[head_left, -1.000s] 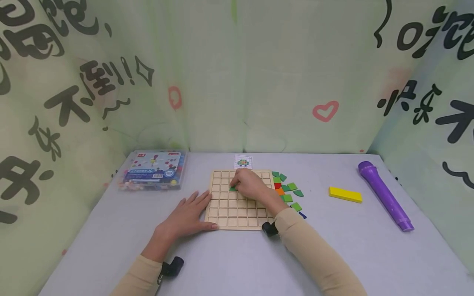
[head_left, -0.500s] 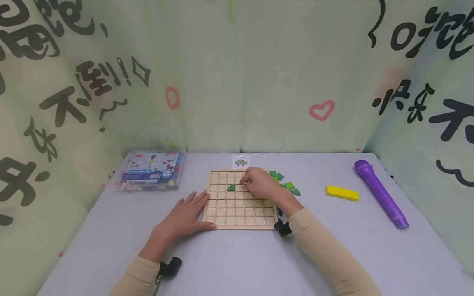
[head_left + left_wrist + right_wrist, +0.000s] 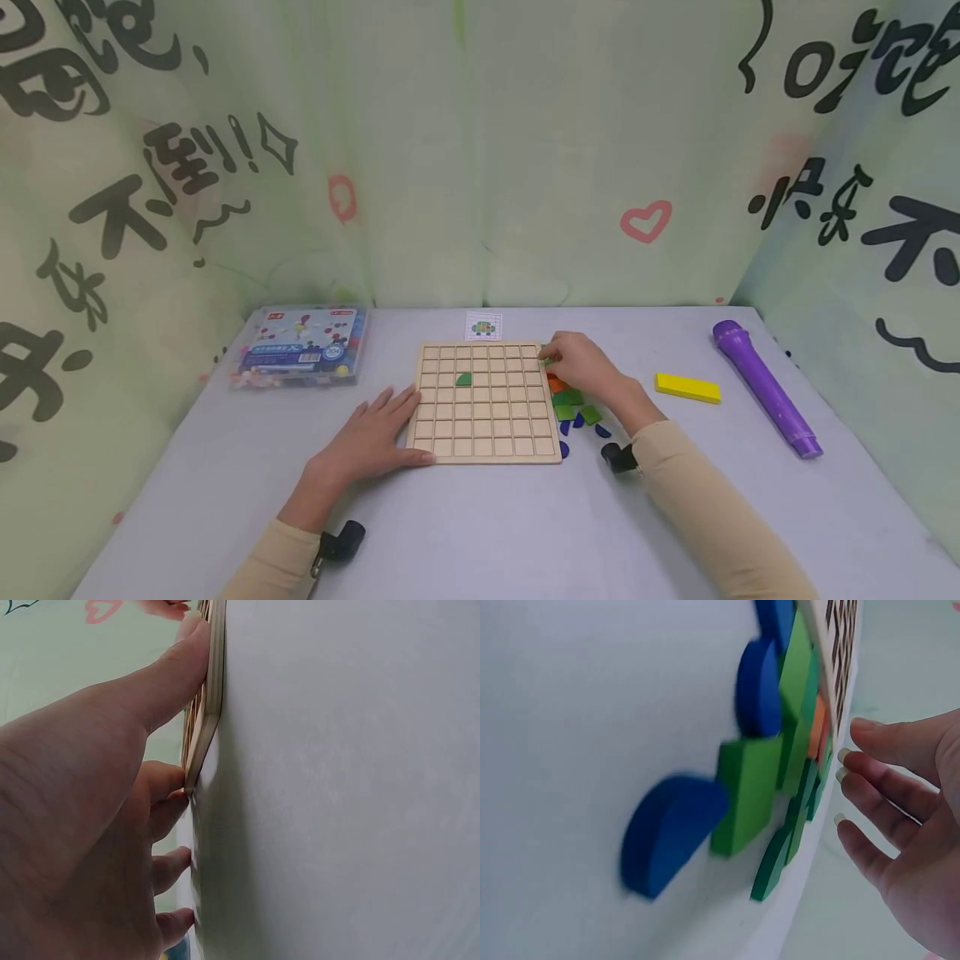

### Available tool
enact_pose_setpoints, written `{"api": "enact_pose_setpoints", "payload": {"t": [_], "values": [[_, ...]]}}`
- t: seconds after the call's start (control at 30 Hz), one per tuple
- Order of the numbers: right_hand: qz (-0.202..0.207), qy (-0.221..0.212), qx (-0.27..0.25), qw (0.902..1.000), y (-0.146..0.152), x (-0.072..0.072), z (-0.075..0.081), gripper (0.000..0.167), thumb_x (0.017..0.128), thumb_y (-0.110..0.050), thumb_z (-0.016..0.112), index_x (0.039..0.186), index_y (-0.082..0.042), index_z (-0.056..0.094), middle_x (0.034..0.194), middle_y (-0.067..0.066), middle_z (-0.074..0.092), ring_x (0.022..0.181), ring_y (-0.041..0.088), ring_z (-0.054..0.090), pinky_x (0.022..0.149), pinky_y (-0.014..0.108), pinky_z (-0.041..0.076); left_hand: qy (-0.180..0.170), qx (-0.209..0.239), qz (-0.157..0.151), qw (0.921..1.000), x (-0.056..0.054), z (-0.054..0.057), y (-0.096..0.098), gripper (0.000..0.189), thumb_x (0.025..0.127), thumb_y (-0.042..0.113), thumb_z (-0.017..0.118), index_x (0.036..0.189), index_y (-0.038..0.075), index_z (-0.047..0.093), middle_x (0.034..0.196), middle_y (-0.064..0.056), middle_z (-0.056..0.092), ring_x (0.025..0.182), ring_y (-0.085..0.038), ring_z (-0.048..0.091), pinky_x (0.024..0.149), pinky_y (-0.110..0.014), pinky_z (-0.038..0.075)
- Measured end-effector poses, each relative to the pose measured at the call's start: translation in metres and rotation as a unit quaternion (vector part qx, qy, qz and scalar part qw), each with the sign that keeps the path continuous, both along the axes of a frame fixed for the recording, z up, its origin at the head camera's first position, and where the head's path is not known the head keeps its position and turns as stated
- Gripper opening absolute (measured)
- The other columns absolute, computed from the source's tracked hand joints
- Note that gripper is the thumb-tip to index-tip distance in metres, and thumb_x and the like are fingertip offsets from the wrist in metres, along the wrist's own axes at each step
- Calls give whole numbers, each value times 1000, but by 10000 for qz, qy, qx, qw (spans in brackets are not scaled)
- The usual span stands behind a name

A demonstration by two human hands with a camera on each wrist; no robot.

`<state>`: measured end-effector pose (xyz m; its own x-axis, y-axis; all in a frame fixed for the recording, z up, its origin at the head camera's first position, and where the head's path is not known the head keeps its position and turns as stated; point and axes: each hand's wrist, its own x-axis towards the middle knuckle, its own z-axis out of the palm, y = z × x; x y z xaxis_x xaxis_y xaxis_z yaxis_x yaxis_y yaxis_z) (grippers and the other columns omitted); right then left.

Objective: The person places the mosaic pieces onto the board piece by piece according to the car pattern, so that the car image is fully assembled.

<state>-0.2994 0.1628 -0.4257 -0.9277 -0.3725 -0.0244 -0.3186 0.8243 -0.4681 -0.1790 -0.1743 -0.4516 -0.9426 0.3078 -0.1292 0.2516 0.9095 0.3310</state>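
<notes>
A wooden grid board [image 3: 487,408] lies flat on the table, with one dark green quarter-round piece [image 3: 464,379] in a cell of its upper left part. My left hand [image 3: 378,433] rests along the board's left edge; the left wrist view has its thumb [image 3: 184,664] on the front corner. Over the loose pieces at the board's right side is my right hand [image 3: 588,367]. In the right wrist view its thumb and fingers are apart with nothing visible between them. Below them lie a light green square [image 3: 746,795], a blue half-round piece [image 3: 671,832] and an orange piece [image 3: 817,724].
A small card [image 3: 483,326] with a coloured picture on a grid lies behind the board. At the back left stands a clear plastic box [image 3: 300,346] of colourful parts. To the right lie a yellow block [image 3: 687,388] and a purple microphone-shaped tube [image 3: 765,387].
My right hand has let go of the dark green piece on the board and moved right to the loose pieces. My left hand stays at the board's edge.
</notes>
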Motion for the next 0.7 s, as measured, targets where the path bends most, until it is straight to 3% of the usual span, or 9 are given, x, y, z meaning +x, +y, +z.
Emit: {"api": "enact_pose_setpoints", "payload": {"t": [0.27,0.57,0.7], "values": [[-78,57,515,9986,11,-5,-3,26,92,-4,63,115,-5,75,98,8,62,85,22,52,71,29,45,-9,46,-1,10000,0,1,0,101,81,68,67,157,12,31,165,-5,28,153,-39,19,119,-65,21],[-167,119,547,9983,9,-14,-5,27,90,-3,64,114,-5,75,96,10,58,81,22,50,69,30,42,-3,59,2,10000,-1,-3,-1,101,81,71,65,157,15,30,166,-3,27,154,-37,18,120,-65,20],[-310,7,482,9984,8,-18,-6,30,88,-1,62,116,-4,74,102,13,60,84,24,53,73,33,48,0,54,45,10000,-2,-3,-1,102,80,71,65,157,15,30,166,-2,27,154,-36,19,120,-64,20]]}}
